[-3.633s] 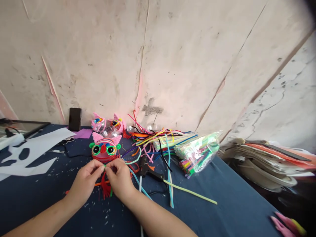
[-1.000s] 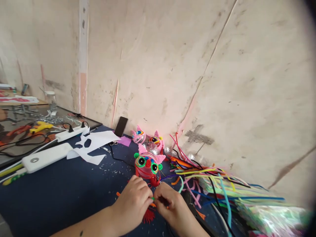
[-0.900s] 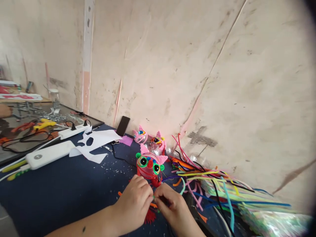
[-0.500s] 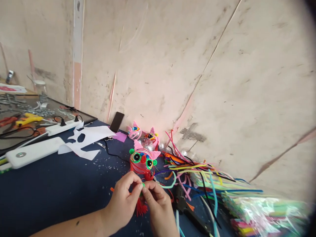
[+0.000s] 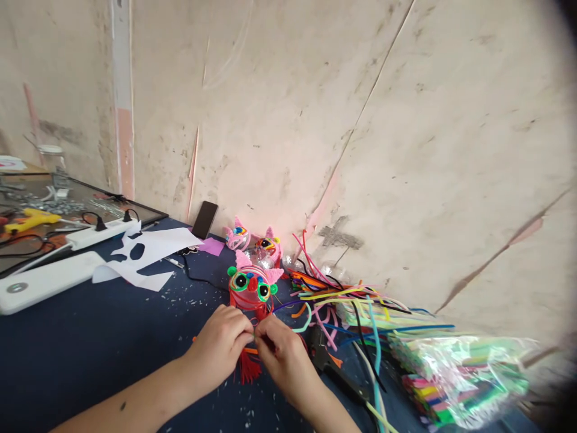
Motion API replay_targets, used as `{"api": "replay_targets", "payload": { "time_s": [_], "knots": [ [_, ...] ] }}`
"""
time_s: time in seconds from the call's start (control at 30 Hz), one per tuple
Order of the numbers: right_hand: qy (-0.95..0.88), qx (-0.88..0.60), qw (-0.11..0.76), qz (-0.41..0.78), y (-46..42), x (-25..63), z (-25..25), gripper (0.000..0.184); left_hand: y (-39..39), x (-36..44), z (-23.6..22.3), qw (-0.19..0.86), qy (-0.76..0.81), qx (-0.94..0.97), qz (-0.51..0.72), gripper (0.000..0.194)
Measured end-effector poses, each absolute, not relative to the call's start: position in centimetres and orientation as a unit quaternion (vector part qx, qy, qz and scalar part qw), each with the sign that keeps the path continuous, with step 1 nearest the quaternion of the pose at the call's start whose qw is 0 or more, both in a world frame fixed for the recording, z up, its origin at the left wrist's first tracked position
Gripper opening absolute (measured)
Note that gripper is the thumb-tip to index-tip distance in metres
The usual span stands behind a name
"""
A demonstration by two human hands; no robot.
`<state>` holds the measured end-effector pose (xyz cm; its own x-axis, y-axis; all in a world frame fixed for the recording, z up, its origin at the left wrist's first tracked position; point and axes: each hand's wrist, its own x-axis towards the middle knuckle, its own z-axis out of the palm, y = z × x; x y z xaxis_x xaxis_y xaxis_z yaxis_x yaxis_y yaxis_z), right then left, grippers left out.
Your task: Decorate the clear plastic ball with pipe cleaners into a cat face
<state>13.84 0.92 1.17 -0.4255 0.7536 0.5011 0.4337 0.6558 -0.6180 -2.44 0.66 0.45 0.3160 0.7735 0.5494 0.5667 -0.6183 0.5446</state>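
My left hand and my right hand meet fingertip to fingertip low in the middle of the view, both pinched on a small pipe-cleaner piece that is mostly hidden between them. A red tassel hangs under the hands. Just behind them stands a red pipe-cleaner animal figure with big green-ringed eyes and pink ears.
Two smaller pink figures and a dark phone lean at the wall. Loose pipe cleaners and a clear bag of them lie right. A black glue gun, white cut paper and a power strip rest on the blue cloth.
The view has swung left and then partly back. My hands have stayed pinched together in front of the red figure, shifting only slightly as they work the small piece.
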Motion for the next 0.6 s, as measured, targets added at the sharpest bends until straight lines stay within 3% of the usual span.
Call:
{"api": "replay_targets", "payload": {
  "time_s": [0.3,0.6],
  "knots": [
    [-0.665,-0.429,0.466,0.396,0.7,12.6,0.6,0.020,0.3,-2.0,0.3,0.178,0.454,0.736,0.470,0.017],
    [-0.608,-0.427,0.511,0.432,-0.1,11.6,0.5,0.028,-0.3,-1.6,0.6,0.217,0.467,0.687,0.514,0.018]
  ]
}}
